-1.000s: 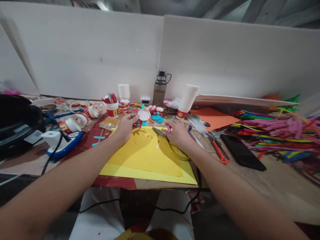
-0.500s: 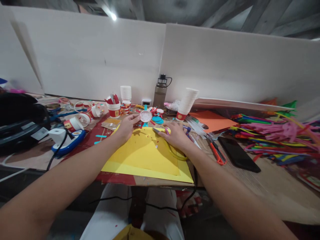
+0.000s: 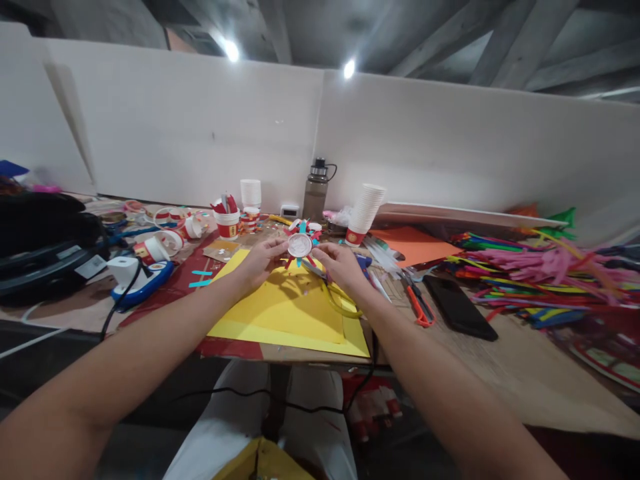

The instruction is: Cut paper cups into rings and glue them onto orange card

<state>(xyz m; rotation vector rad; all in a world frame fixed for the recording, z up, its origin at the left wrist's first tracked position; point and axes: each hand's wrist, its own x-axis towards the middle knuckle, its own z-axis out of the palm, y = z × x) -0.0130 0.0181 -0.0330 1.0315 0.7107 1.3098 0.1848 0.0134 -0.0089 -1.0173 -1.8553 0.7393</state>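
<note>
A cut paper cup [image 3: 300,246] with a round white base and red and blue paper strips fanned around it is held over the yellow paper [image 3: 285,313]. My left hand [image 3: 265,261] pinches its left edge between thumb and fingers. On the opposite edge, the fingers of my right hand [image 3: 340,264] are closed on a strip or the rim; which one I cannot tell. Below my right hand are scissors with yellow handles [image 3: 345,305], partly hidden by the hand and wrist.
Stacked paper cups [image 3: 366,213] and a water bottle [image 3: 315,192] stand at the back. To the right lie an orange-handled cutter [image 3: 419,308], a phone [image 3: 459,307] and colourful pipe cleaners [image 3: 540,267]. A power strip [image 3: 145,283] and cut cups are on the left.
My right hand has moved from over the scissors to the right edge of the cut paper cup. The cup has come slightly nearer, still in my left hand. The camera view has shifted.
</note>
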